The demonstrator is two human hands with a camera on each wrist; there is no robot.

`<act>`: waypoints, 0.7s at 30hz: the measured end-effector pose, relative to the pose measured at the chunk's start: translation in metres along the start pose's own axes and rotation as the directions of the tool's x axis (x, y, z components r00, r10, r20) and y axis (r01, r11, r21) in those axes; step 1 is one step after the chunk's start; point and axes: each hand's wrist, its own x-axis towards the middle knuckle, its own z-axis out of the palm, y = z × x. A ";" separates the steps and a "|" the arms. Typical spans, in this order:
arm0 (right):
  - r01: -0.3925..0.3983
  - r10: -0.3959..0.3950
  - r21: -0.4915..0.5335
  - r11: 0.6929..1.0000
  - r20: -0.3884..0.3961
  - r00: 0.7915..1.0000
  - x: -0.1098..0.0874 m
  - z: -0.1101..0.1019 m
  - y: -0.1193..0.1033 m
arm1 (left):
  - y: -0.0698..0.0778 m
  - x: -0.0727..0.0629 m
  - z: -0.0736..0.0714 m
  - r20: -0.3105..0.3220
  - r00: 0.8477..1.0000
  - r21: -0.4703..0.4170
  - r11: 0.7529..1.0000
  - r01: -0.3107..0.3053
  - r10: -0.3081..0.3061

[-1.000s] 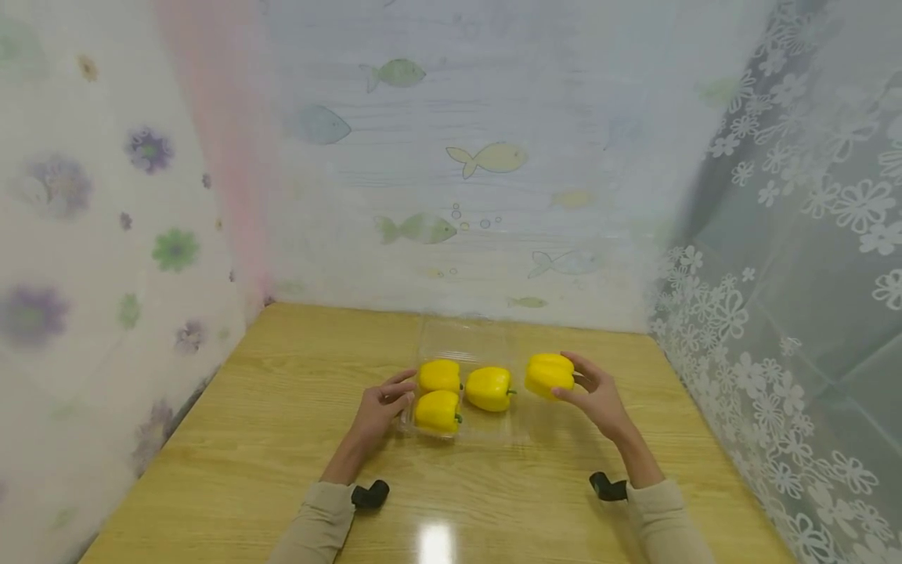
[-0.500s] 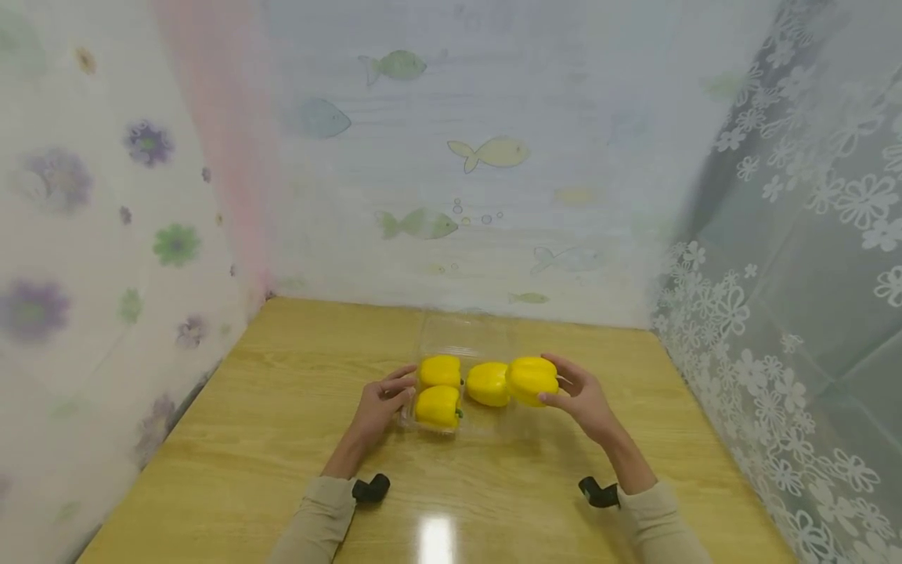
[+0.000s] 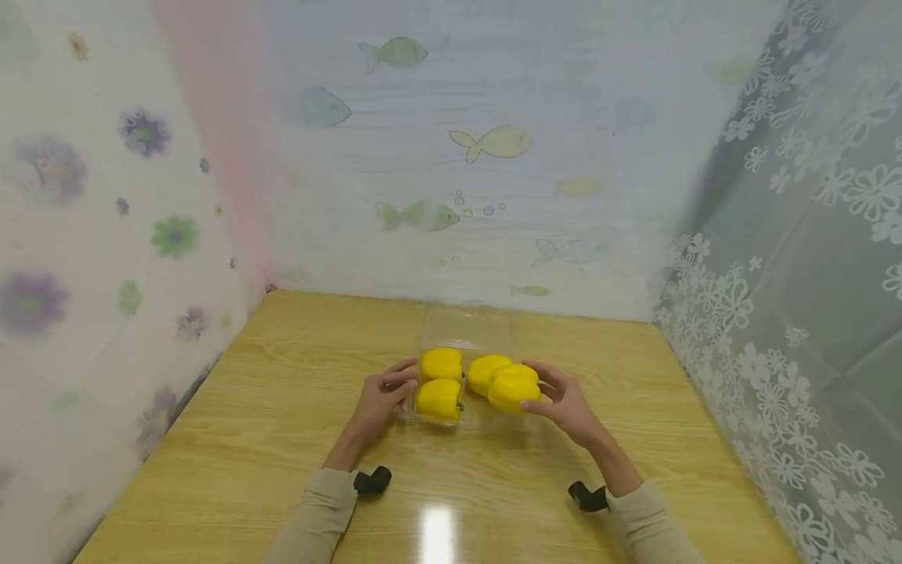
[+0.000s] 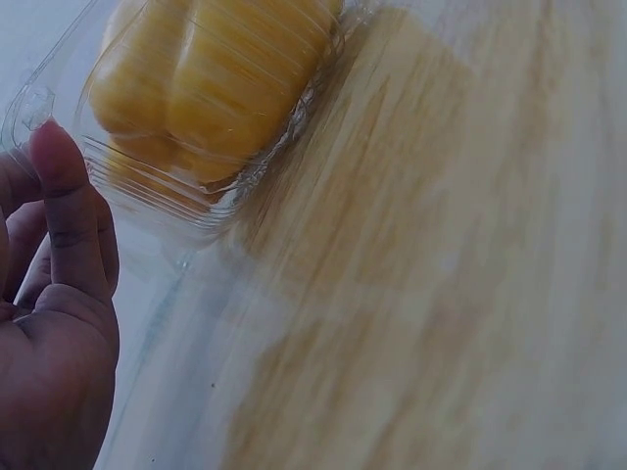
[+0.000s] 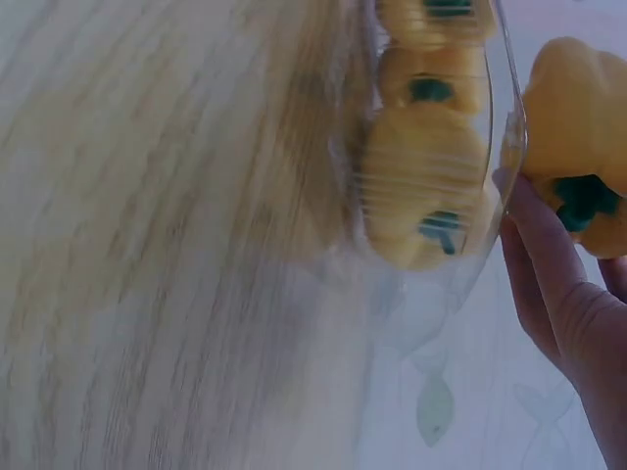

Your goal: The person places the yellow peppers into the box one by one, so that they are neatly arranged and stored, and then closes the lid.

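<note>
A clear plastic clamshell box (image 3: 465, 327) lies on the table with its lid folded back toward the wall. On its left side sit two yellow bell peppers, one behind (image 3: 441, 364) and one in front (image 3: 440, 399). A third pepper (image 3: 483, 371) sits in the right half, partly covered by the one I hold. My left hand (image 3: 377, 403) pinches the box's left rim, thumb on the edge in the left wrist view. My right hand (image 3: 568, 406) holds a fourth yellow bell pepper (image 3: 513, 388) above the box's right side. Its green stem (image 5: 585, 199) shows in the right wrist view.
The wooden table (image 3: 317, 337) meets a fish-print sheet (image 3: 493, 219) at the back. Flower-patterned sheets stand on the left (image 3: 127, 235) and right (image 3: 789, 337). A black fitting sits at each wrist, on the left (image 3: 373, 480) and right (image 3: 588, 497).
My right hand has carried its pepper leftward, from beside the box to over its right half. My left hand keeps its place at the box's left rim.
</note>
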 end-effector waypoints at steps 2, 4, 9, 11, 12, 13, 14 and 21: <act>0.000 0.000 -0.009 1.000 -0.004 1.000 0.000 0.002 0.000 | 0.000 0.000 0.000 0.004 1.000 -0.001 1.000 -0.002 0.002; 0.000 0.000 -0.022 1.000 -0.006 1.000 0.000 0.004 0.000 | 0.000 0.001 0.000 0.003 1.000 0.001 1.000 -0.005 0.005; -0.010 0.009 -0.074 0.997 -0.003 1.000 0.001 0.013 -0.005 | 0.000 0.000 0.000 -0.001 1.000 0.000 1.000 -0.005 0.005; -0.014 0.014 -0.095 0.995 0.004 1.000 0.001 0.017 -0.007 | 0.000 -0.001 0.000 -0.002 1.000 -0.004 1.000 0.001 -0.001; -0.016 0.017 -0.100 0.995 0.009 1.000 0.002 0.019 -0.007 | 0.000 -0.001 0.000 -0.003 1.000 -0.004 1.000 0.005 -0.005; -0.018 0.020 -0.103 0.995 0.016 1.000 0.002 0.021 -0.008 | 0.000 -0.001 0.000 -0.003 1.000 -0.007 1.000 0.008 -0.008; -0.021 0.024 -0.105 0.994 0.025 0.999 0.002 0.022 -0.009 | 0.000 -0.001 0.000 -0.002 1.000 -0.009 1.000 0.012 -0.012; -0.031 0.037 -0.139 0.990 0.042 0.998 0.006 0.027 -0.011 | 0.002 0.001 0.001 -0.016 1.000 -0.016 1.000 0.025 -0.025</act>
